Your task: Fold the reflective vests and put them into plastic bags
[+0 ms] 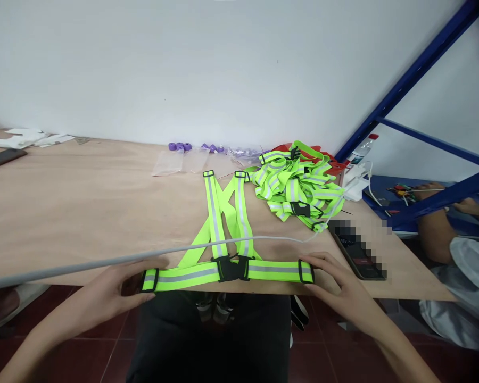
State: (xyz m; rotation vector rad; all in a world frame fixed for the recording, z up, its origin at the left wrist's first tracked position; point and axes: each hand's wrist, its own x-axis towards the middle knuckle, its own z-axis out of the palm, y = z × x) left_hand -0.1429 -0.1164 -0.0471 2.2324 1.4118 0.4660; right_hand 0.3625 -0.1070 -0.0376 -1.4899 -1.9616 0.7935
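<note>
A lime-yellow reflective vest (279,270) made of elastic straps with silver stripes lies along the table's front edge. Its black buckle (233,269) is fastened at the middle of the waist strap, and two shoulder straps run up and cross behind. My left hand (122,290) grips the waist strap's left end beside a black slider. At the opposite end, my right hand (339,282) holds the strap by its edges, thumb below and fingers above. The strap is stretched out flat between both hands. A white cable (175,249) passes over the vest.
Tangled reflective straps (291,186) are heaped at the back right, near a phone (357,250) and a bottle (361,151). Small purple rolls (179,146) and clear bags (170,162) sit by the wall. Another person's arm (435,229) is beyond the blue frame (419,69).
</note>
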